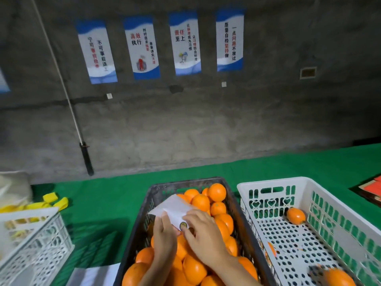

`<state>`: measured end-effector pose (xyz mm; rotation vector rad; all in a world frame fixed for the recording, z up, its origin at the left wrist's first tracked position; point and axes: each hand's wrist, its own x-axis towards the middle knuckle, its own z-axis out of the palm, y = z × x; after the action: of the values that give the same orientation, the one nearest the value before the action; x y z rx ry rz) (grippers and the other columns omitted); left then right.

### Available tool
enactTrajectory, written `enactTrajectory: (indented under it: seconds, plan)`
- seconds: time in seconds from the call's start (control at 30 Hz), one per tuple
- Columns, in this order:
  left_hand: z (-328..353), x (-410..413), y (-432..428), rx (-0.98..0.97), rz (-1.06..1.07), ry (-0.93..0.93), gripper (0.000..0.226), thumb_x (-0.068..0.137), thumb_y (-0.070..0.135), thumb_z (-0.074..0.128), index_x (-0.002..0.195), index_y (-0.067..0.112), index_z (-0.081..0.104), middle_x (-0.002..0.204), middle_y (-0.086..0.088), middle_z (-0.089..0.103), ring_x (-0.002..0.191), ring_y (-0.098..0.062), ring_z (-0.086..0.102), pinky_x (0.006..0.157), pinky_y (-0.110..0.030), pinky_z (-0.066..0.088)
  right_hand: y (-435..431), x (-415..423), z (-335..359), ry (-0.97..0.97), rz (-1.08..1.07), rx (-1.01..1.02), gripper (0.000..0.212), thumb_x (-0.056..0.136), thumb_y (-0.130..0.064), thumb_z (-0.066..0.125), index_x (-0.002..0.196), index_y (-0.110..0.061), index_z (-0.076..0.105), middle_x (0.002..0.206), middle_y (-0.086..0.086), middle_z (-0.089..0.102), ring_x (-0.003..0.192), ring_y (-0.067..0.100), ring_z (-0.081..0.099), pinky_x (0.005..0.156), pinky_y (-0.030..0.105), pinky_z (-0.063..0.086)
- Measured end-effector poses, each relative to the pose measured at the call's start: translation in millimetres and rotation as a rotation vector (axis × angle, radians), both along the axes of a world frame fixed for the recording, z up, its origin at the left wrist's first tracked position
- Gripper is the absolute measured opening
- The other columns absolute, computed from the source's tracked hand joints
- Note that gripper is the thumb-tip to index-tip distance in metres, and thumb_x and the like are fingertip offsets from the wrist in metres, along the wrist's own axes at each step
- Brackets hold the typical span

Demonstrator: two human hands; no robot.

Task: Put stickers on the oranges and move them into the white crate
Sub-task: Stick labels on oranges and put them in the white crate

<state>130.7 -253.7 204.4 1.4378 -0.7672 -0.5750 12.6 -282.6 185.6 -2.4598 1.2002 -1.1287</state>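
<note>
A dark crate [156, 188] in the middle is piled with several oranges [201, 202]. Above the pile my left hand [164, 237] holds a white sticker sheet [175, 208] by its near edge. My right hand [203, 234] pinches a round dark sticker [183, 225] at the sheet's near corner. To the right stands the white crate [274, 181]. One orange [295, 215] lies near its far wall and another orange [338, 277] at its near end.
A second white crate [39, 246] stands at the left edge, with yellow straps [55, 200] behind it. Green cloth [103, 207] covers the table. A grey concrete wall with posters rises behind. Red cardboard [373, 190] lies at the far right.
</note>
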Motion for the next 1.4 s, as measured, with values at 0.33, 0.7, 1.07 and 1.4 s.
enactTrajectory:
  seconds: [0.33,0.7,1.07,1.4]
  plan:
    - [2.9,5.8,-1.3,0.08,-0.33,0.275,0.009,0.094,0.015,0.065,0.088,0.008,0.066,0.082,-0.009,0.073,0.087,-0.024,0.07,0.07,-0.023,0.055,-2.1,-8.1,3.2,-0.118,-0.055,0.052,0.032,0.098,-0.036,0.06,0.129,-0.029,0.066,0.133,-0.015,0.06,0.121,0.003,0.053,0.102,0.013,0.039]
    - [7.4,2.0,0.1,0.094,-0.386,0.44,0.003,0.095,0.014,0.065,0.094,0.016,0.062,0.08,0.0,0.076,0.078,-0.018,0.075,0.06,-0.028,0.059,-0.2,-9.9,6.3,-0.413,-0.022,0.18,0.018,0.097,-0.024,0.063,0.11,-0.025,0.076,0.1,-0.016,0.071,0.093,0.004,0.064,0.078,0.02,0.053]
    - [1.2,6.1,1.1,0.061,-0.337,0.344,0.009,0.09,0.031,0.071,0.092,0.028,0.063,0.079,0.013,0.076,0.082,-0.008,0.074,0.06,-0.017,0.055,2.8,-9.2,3.1,-0.224,-0.06,-0.108,0.021,0.092,-0.023,0.071,0.112,-0.023,0.076,0.108,-0.01,0.074,0.1,0.007,0.067,0.085,0.025,0.055]
    - [-7.5,10.2,-0.6,-0.002,-0.072,0.095,0.014,0.098,0.025,0.061,0.084,0.024,0.063,0.081,0.001,0.068,0.079,-0.016,0.068,0.066,-0.028,0.054,1.2,-7.2,6.4,-0.344,-0.053,-0.007,0.011,0.097,-0.029,0.062,0.091,-0.03,0.071,0.113,-0.019,0.064,0.114,-0.003,0.052,0.094,0.015,0.04]
